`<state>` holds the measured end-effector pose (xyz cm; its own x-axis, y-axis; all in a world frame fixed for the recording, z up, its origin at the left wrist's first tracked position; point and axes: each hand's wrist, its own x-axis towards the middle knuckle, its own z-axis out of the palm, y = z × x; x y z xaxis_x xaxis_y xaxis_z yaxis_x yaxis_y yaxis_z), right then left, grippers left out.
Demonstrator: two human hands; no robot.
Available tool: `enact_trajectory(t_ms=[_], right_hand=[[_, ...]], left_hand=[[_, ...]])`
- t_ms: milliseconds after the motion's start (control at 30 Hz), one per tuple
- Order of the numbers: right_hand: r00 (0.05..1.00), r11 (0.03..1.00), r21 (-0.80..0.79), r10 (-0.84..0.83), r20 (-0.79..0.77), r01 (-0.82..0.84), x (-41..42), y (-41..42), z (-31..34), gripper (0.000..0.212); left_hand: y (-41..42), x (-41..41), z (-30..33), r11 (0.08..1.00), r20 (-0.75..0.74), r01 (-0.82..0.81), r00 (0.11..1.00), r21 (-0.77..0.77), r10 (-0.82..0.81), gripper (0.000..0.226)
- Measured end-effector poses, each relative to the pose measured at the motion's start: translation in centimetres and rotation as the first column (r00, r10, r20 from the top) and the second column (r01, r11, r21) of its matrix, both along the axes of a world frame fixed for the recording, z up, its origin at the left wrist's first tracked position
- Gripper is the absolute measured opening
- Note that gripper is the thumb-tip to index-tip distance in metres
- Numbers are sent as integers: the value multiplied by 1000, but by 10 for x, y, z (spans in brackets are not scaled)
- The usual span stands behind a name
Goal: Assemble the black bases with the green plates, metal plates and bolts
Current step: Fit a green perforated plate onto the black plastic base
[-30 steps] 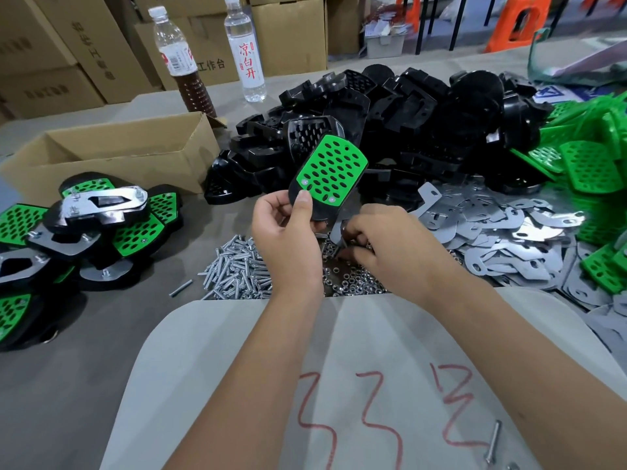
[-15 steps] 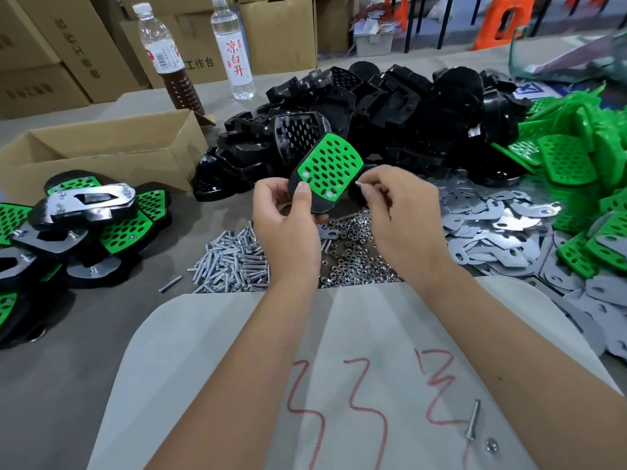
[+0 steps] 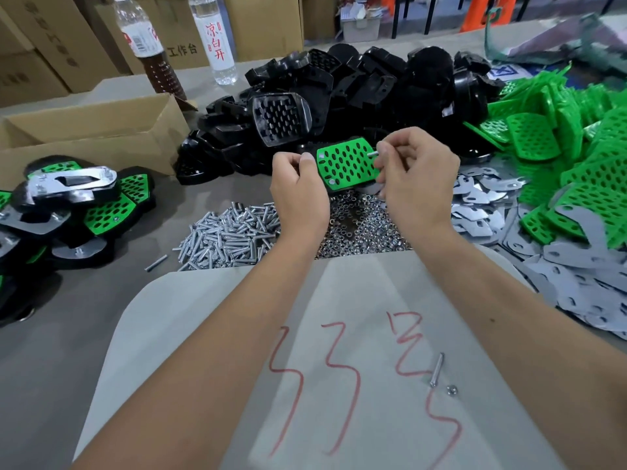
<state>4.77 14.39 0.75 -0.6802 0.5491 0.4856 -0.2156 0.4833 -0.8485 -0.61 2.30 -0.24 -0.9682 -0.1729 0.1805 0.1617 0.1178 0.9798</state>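
Green plate (image 3: 346, 163) seated on a black base, held above the bench — left hand (image 3: 300, 195) grips its edge, right hand (image 3: 415, 178) pinches a bolt (image 3: 372, 153) at a corner hole. Finished units (image 3: 73, 201) lie left; metal plate not yet fitted.

Both forearms reach up from the lower frame toward the centre. The left hand (image 3: 300, 195) is curled in a grip, thumb up; the right hand (image 3: 415, 174) pinches with curled fingertips.
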Motion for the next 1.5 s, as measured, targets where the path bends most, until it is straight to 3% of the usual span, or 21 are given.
enact_trajectory(t_ms=[333, 633, 800, 933, 1000, 1067, 1133, 1267, 1367, 1433, 1500], right_hand=[[998, 989, 149, -17, 55, 9, -2, 3, -10, 12], [994, 968, 249, -7, 106, -20, -4, 4, -10, 12], [992, 931, 359, 13, 122, -56, -1, 5, -7, 11], [983, 867, 495, -38, 177, -55, 0, 3, -6, 11], [982, 901, 427, -5, 190, -78, 2, 1, -6, 12], [973, 977, 152, 118, 196, -149, 4, 4, -5, 13], [959, 976, -46, 216, 184, -211, 6, 11, -5, 16], [962, 980, 56, 177, 208, -192, 5, 12, -6, 19], [960, 949, -247, 238, 149, -197, 3, 7, -12, 18], [964, 931, -309, 240, 116, -195, 3, 6, -13, 17], [955, 898, -362, 292, 61, -251, 3, 6, -10, 15]], left_hand=[[1, 3, -1, 1000, -34, 18, 999, -12, -19, 25], [0, 2, 2, 990, -29, 36, 999, 139, -32, 25], [-2, 2, 5, 973, 68, 53, 995, 225, -70, 24], [2, 4, 3, 977, 6, 117, 993, 178, -120, 23], [0, 2, 1, 980, -16, 112, 994, 162, -111, 24], [-3, -1, 0, 973, 7, 98, 995, 209, -102, 25], [-4, -3, -1, 963, 19, 117, 992, 243, -125, 26], [-3, 1, 0, 970, -17, 140, 990, 197, -140, 25], [-3, 6, 2, 986, -138, 128, 984, 104, -113, 23], [-1, 9, 3, 990, -173, 121, 979, 66, -108, 22], [0, 9, 4, 985, -96, 94, 992, 146, -80, 24]])
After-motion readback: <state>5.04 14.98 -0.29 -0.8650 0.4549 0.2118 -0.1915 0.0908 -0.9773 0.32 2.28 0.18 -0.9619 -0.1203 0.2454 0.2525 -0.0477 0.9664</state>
